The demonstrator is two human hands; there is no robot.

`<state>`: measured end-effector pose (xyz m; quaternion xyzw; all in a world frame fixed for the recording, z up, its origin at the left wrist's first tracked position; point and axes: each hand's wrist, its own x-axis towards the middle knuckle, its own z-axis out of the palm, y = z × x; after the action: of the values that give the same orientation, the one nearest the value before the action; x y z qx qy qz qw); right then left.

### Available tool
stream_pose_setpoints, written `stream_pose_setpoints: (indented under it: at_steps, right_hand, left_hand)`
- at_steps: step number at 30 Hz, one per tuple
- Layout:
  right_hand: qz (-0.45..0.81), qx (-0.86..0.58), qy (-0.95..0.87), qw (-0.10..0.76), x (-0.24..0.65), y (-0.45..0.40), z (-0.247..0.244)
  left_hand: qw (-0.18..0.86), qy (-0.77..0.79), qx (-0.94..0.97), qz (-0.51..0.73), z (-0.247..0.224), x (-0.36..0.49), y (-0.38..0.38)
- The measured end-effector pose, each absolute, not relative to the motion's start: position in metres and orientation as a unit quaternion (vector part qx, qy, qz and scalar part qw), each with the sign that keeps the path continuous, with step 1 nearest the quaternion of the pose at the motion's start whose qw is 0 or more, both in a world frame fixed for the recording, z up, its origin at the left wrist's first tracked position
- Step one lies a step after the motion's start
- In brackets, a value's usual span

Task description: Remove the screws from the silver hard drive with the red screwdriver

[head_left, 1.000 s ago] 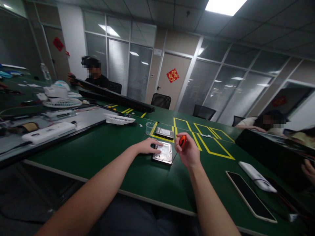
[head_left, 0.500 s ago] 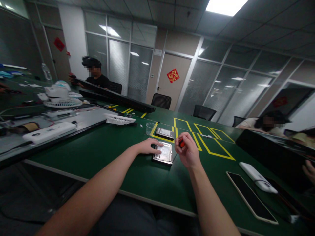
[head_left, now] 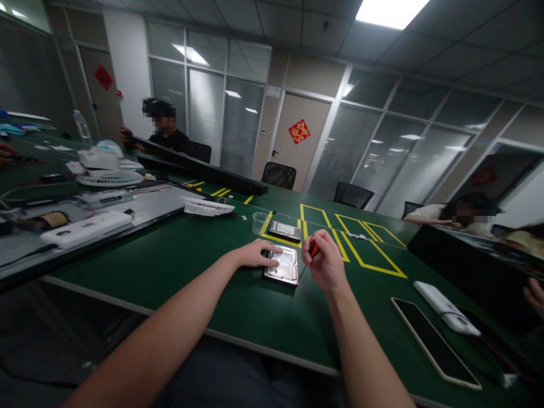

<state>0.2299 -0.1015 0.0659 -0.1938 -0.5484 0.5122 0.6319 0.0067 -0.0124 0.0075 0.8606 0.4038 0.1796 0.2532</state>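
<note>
A silver hard drive (head_left: 287, 267) lies flat on the green table. My left hand (head_left: 257, 253) rests on its left side, thumb and fingers spread over the top, pressing on it without gripping. In my right hand (head_left: 323, 258) is a red and black screwdriver (head_left: 313, 250), fingers wrapped round its handle. Its thin shaft slants down to the drive's near right corner. Just behind, a second hard drive (head_left: 284, 230) lies within yellow tape, beside a clear plastic cup (head_left: 259, 222).
Left are an opened panel (head_left: 161, 198), a white power bank (head_left: 87, 228) and fan parts (head_left: 208, 205). A phone (head_left: 433, 340) and white device (head_left: 446, 307) lie right, near a black case (head_left: 459, 272). Other people sit across the table and at the right.
The screwdriver handle has tilted slightly in my right hand, which has barely moved. My left hand keeps its place on the drive.
</note>
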Motion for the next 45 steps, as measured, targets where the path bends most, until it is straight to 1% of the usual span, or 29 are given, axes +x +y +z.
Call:
stream_pose_setpoints:
  at_steps: [5, 17, 30, 38, 45]
  right_hand:
    - [0.523, -0.194, -0.543, 0.628, 0.2299, -0.1005, 0.0665]
    - [0.511, -0.191, -0.552, 0.631, 0.231, -0.1004, 0.0647]
    - [0.536, -0.18, -0.541, 0.622, 0.2325, -0.0991, 0.0656]
    - [0.526, -0.177, -0.546, 0.628, 0.232, -0.0996, 0.0635]
    - [0.534, -0.172, -0.542, 0.626, 0.2313, -0.099, 0.0638]
  left_hand:
    - [0.241, 0.397, 0.865, 0.188, 0.0064, 0.0076, -0.0121]
    - [0.249, 0.404, 0.86, 0.184, 0.0081, 0.0075, -0.0139]
    - [0.25, 0.406, 0.862, 0.17, 0.0117, 0.0073, -0.0156]
    - [0.244, 0.401, 0.863, 0.185, 0.0054, 0.0079, -0.0112]
    - [0.248, 0.406, 0.862, 0.175, 0.009, 0.0072, -0.0132]
